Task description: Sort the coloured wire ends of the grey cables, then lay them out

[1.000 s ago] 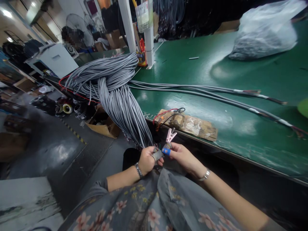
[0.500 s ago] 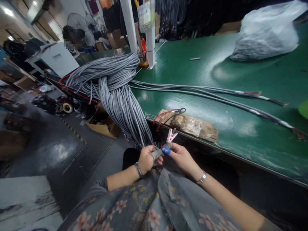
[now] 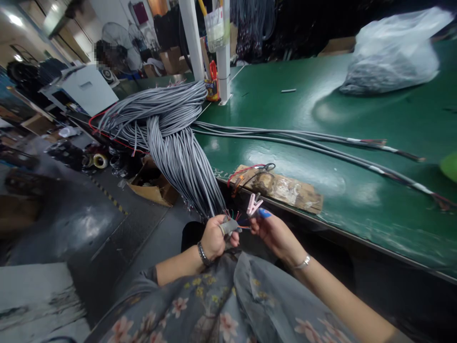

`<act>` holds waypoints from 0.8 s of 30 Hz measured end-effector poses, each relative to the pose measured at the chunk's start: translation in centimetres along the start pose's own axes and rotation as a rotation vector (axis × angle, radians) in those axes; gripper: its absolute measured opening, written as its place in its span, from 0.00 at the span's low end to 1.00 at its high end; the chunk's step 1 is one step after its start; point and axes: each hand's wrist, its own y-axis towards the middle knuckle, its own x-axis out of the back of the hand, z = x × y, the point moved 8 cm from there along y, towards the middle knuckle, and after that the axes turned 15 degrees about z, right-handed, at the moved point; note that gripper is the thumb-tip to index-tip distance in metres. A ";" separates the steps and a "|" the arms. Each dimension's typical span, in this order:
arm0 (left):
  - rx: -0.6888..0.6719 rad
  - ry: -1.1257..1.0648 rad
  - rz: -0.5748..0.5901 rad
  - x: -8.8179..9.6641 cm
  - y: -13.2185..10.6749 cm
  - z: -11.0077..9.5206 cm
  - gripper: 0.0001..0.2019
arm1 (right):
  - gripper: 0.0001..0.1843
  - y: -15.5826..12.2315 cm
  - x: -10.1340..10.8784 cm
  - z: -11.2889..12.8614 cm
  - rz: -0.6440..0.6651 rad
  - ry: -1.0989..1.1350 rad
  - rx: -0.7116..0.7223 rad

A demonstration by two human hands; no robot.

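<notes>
A thick bundle of grey cables [image 3: 171,138] hangs off the green table's [image 3: 285,109] edge down toward my lap. My left hand [image 3: 214,238] is closed on the end of one grey cable [image 3: 230,225], whose thin coloured wires fan out from its tip. My right hand [image 3: 273,231] is closed in a pinch at those wire ends, just right of the left hand, with a blue fingertip cover showing on one finger. A pink clip [image 3: 254,204] stands right above my hands at the table edge.
A worn cardboard piece [image 3: 285,188] with red and black leads lies on the table edge. Long grey cables [image 3: 321,145] run right across the table. A filled plastic bag [image 3: 389,57] sits far right, a white post [image 3: 223,52] behind. Another person sits far left; an open box [image 3: 153,183] is on the floor.
My hands have come slightly apart and risen a little. The right hand has drawn to the right, and the coloured wires now show spread between the two hands.
</notes>
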 end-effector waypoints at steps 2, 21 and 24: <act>0.039 -0.012 0.058 -0.6 0.1 -0.2 0.19 | 0.26 0.5 0.4 0.3 0.002 0.012 -0.015; 0.185 0.038 0.222 -2.5 1.7 0.3 0.17 | 0.22 2.8 -1.1 1.1 0.026 0.211 0.121; 0.189 0.051 0.219 -2.4 1.8 0.4 0.17 | 0.21 2.7 -1.1 1.2 -0.001 0.219 0.129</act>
